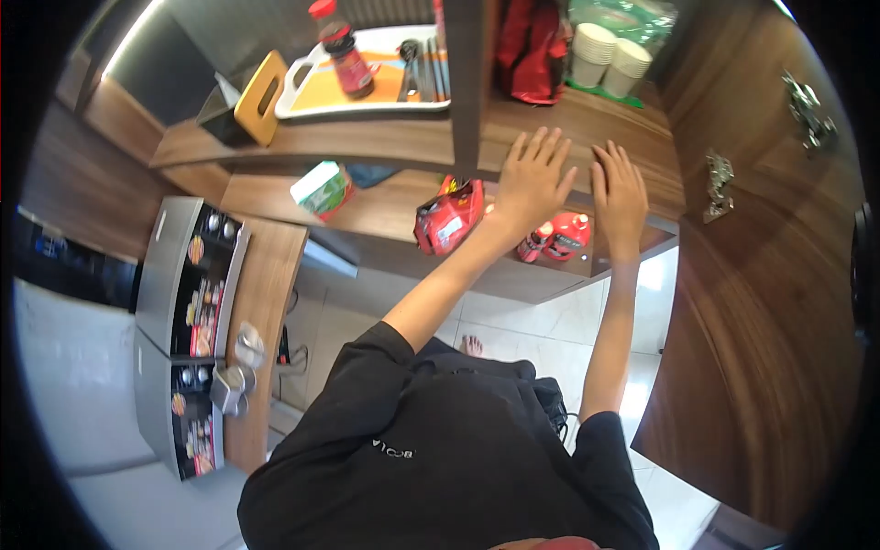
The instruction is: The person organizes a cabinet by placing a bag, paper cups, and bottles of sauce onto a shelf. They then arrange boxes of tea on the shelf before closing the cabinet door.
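My left hand (532, 183) lies over the front of the wooden shelf (587, 124), its fingers stretched out and slightly spread. Beside it, my right hand (620, 192) also rests flat at the shelf edge with fingers extended. Neither holds anything. Just beyond my fingers, on that shelf, stand two stacks of paper cups (596, 57) and a red bag (532, 60). On the lower shelf, near my wrists, are a red bottle (568, 236) and a smaller red bottle (534, 242). A red shiny pack (449, 218) lies left of my left forearm.
Left of the upright divider (467, 82), a white tray (284, 101) bears a dark sauce bottle (345, 55) and utensils. A yellow board (261, 96) leans nearby. At right hangs an open cabinet door (752, 302) with metal hinges. Two toaster ovens (188, 275) sit at left.
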{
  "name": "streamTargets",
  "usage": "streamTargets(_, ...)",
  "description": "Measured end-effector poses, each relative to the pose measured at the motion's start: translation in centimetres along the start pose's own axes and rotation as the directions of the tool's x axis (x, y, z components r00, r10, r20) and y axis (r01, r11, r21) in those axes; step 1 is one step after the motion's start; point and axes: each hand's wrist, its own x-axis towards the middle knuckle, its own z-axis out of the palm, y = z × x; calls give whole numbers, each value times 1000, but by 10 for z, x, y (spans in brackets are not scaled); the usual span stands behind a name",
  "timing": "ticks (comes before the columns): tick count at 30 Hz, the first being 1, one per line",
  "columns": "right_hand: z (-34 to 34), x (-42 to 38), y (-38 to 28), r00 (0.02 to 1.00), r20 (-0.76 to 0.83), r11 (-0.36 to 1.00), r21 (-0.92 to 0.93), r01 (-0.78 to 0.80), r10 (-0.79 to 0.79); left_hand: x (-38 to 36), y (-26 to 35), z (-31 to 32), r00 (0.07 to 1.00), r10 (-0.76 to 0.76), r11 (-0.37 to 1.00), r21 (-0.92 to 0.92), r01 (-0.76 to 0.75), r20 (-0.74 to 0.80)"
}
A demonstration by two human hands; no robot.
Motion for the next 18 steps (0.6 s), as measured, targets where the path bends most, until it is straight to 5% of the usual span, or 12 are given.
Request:
streamTargets(5,17,-73,-45,950,-311,990,141,0,44,-52,10,-15,997,20,999,41,-17,-77)
streamTargets(6,26,-88,-50,958,-280,986,166,-16,63,-65,8,-15,995,54,995,88,-47,-87)
streamTargets(8,47,-117,-55,971,-218,976,211,-49,96,-98,3,-10,994,-66,977,-207,47,-87)
streamTargets(10,61,-137,-64,960,133,710,649,-274,248,-152,-2,16,966,-258,825,-520,221,1)
streamTargets(14,113,-150,-68,964,240,742,625,-244,115,-262,-7,36,801,-591,726,-368,581,98)
streamTargets(18,154,-104,-86,958,286,691,689,-217,16,-305,-32,36,599,-775,482,-421,768,204)
